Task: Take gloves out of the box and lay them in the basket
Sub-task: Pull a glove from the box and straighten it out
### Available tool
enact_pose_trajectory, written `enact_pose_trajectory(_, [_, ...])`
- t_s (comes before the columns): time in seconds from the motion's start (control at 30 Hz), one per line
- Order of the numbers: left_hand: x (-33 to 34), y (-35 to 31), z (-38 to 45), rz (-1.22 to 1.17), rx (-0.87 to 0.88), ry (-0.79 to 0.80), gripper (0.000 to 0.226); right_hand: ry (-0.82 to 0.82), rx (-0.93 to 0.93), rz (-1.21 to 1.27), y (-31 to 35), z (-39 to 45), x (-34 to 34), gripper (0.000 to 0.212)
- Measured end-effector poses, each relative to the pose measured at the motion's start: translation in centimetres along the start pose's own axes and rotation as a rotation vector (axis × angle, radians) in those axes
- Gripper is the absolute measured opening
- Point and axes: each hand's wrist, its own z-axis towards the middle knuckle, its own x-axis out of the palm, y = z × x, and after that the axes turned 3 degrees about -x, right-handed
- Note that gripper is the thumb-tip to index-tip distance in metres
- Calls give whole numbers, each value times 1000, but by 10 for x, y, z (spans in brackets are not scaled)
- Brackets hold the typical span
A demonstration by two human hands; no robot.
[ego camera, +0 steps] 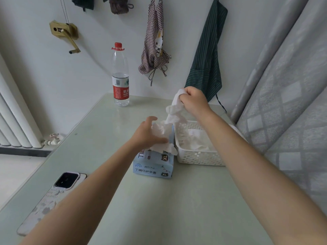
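A crumpled white thin glove (174,110) hangs from the right hand (192,101), whose grip is pinched on its top; its tail trails below to the pale blue glove box (155,163). The left hand (150,135) presses flat on the box's opening. Best to hold the box down, lift until the tail clears, then lower the glove into the white perforated plastic basket (196,156) below the grip, on the pale green bench (159,209).

Evenly bright, soft daylight; faint shadows only. Pale glare on the glossy table (109,121) beyond the left hand (150,133). Slight softness throughout; wide-angle bending of lines toward the edges.
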Motion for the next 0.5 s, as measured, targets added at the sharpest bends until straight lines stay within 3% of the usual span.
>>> enact_pose_trajectory(0.07, [-9,-4,0,-87,17,-16,102,0,49,33,0,-2,-4,19])
enact_pose_trajectory(0.13, [-17,-13,-3,-139,69,-15,98,-2,67,35,1,-5,-8,13])
enact_pose_trajectory(0.3, [-25,-54,-10,-277,141,126,52,36,72,0,6,-12,-17,11])
enact_pose_trajectory(0.4, [-25,-70,-13,-343,109,104,17,12,75,31,7,-17,-25,11])
enact_pose_trajectory(0.5, [-25,-80,-14,-563,-52,100,20,-27,100,13,-2,-20,-40,15])
